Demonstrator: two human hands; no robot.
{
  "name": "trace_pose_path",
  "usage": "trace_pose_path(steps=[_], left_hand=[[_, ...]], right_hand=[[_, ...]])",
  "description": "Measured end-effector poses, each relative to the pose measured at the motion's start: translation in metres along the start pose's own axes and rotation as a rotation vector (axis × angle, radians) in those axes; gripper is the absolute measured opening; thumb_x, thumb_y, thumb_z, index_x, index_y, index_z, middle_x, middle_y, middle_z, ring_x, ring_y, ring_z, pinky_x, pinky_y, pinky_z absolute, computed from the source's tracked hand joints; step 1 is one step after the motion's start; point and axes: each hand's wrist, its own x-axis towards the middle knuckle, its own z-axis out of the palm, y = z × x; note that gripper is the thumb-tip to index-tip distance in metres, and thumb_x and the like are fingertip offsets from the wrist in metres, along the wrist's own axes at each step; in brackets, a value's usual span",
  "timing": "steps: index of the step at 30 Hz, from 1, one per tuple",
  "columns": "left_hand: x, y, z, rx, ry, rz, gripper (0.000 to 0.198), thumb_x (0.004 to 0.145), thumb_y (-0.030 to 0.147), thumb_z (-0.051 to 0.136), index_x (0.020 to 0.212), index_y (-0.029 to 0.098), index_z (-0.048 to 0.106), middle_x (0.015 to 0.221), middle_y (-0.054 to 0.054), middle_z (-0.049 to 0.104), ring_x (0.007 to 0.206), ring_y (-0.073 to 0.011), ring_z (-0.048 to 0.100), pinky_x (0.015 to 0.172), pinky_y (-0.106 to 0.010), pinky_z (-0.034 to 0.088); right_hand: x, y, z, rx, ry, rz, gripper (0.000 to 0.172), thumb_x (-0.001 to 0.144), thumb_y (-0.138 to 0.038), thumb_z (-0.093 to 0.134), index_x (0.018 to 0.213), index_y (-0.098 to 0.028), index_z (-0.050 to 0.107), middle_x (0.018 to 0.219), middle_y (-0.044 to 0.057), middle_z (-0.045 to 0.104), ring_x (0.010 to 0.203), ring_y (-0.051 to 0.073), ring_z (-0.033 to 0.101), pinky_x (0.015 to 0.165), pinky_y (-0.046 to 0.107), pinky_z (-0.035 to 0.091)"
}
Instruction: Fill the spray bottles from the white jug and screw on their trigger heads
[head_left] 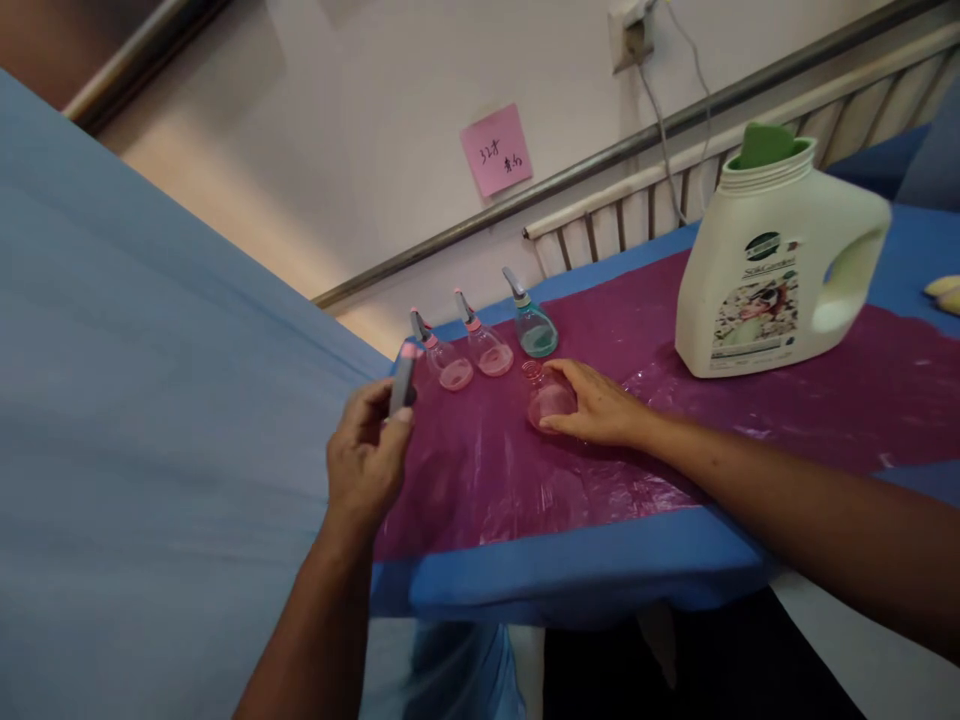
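Observation:
My left hand is closed on a grey and pink pump top, held up over the left part of the table. My right hand grips a small clear pink bottle with an open neck, which rests on the dark pink plastic sheet. Behind the hands stand two pink bottles, a left one and a right one, plus a teal bottle. All three wear grey tops and have a little liquid or tinted base at the bottom.
A large cream jug with a green piece in its mouth stands on the right. The blue table cover shows along the front edge. A light blue curtain hangs at left. A metal rail and a pink note are behind.

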Motion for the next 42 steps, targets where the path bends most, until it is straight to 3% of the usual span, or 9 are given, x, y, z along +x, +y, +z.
trace_pose_path(steps=[2,5,10,15,19,23,27,36,42], left_hand=[[0.019,0.025,0.024,-0.331,0.155,-0.086,0.026,0.096,0.045,0.076,0.108,0.022,0.076,0.106,-0.006,0.075,0.091,-0.0197,0.069,0.087,-0.033,0.059],[0.043,0.057,0.059,-0.654,0.31,-0.087,0.032,0.099,0.053,0.07,0.094,0.021,0.07,0.104,-0.007,0.072,0.081,-0.0165,0.065,0.073,-0.03,0.057],[0.059,0.071,0.1,-0.619,0.467,0.013,0.04,0.103,0.064,0.071,0.109,0.024,0.071,0.102,-0.003,0.07,0.081,-0.0141,0.066,0.071,-0.025,0.057],[0.054,0.058,0.116,-0.486,0.447,0.071,0.044,0.107,0.066,0.068,0.115,0.023,0.073,0.112,-0.005,0.074,0.082,-0.014,0.067,0.073,-0.027,0.06],[0.048,0.055,0.122,-0.404,0.376,0.114,0.045,0.109,0.067,0.067,0.113,0.022,0.074,0.101,-0.002,0.073,0.074,-0.0123,0.063,0.068,-0.027,0.056],[0.041,0.045,0.134,-0.369,0.156,0.074,0.042,0.107,0.063,0.072,0.103,0.022,0.076,0.085,0.001,0.068,0.07,-0.0118,0.06,0.067,-0.026,0.053],[0.028,0.03,0.148,-0.371,-0.03,-0.028,0.034,0.103,0.056,0.08,0.102,0.022,0.079,0.088,-0.002,0.074,0.078,-0.0157,0.067,0.075,-0.029,0.055],[0.016,0.027,0.155,-0.479,0.012,-0.068,0.033,0.101,0.055,0.082,0.094,0.023,0.082,0.092,-0.005,0.075,0.086,-0.0195,0.068,0.081,-0.032,0.057],[0.015,0.01,0.164,-0.428,0.115,-0.047,0.028,0.102,0.054,0.082,0.105,0.026,0.083,0.096,-0.003,0.074,0.089,-0.0181,0.067,0.086,-0.032,0.055]], right_hand=[[0.0,0.001,0.001,-0.001,0.005,-0.014,0.085,0.082,-0.043,0.091,0.157,-0.022,0.057,0.156,0.019,0.067,0.144,0.04,0.066,0.12,0.06,0.054],[0.0,0.001,0.0,-0.007,0.001,-0.033,0.085,0.083,-0.044,0.091,0.158,-0.023,0.057,0.157,0.019,0.067,0.145,0.04,0.065,0.122,0.062,0.053],[0.001,-0.001,-0.002,-0.032,0.015,-0.046,0.083,0.083,-0.045,0.091,0.155,-0.02,0.058,0.153,0.02,0.069,0.142,0.04,0.066,0.122,0.062,0.053],[0.001,-0.004,-0.003,-0.041,0.017,-0.035,0.08,0.086,-0.045,0.089,0.156,-0.023,0.058,0.152,0.018,0.069,0.14,0.038,0.067,0.119,0.06,0.055],[0.0,-0.005,-0.003,-0.05,0.014,-0.042,0.081,0.086,-0.045,0.09,0.157,-0.023,0.057,0.153,0.018,0.068,0.142,0.038,0.066,0.121,0.06,0.054],[-0.001,-0.003,-0.003,-0.043,0.025,-0.064,0.08,0.086,-0.044,0.09,0.156,-0.024,0.057,0.152,0.018,0.069,0.141,0.038,0.067,0.12,0.062,0.054],[-0.001,-0.003,-0.001,-0.043,0.029,-0.06,0.077,0.086,-0.042,0.09,0.154,-0.025,0.058,0.149,0.018,0.07,0.138,0.039,0.068,0.118,0.064,0.054],[0.0,-0.004,-0.002,-0.05,0.024,-0.066,0.076,0.088,-0.046,0.089,0.154,-0.024,0.057,0.146,0.017,0.071,0.135,0.037,0.069,0.116,0.061,0.056],[0.0,-0.003,0.0,-0.054,0.039,-0.05,0.079,0.086,-0.047,0.091,0.154,-0.025,0.058,0.147,0.016,0.07,0.136,0.037,0.069,0.116,0.061,0.056]])
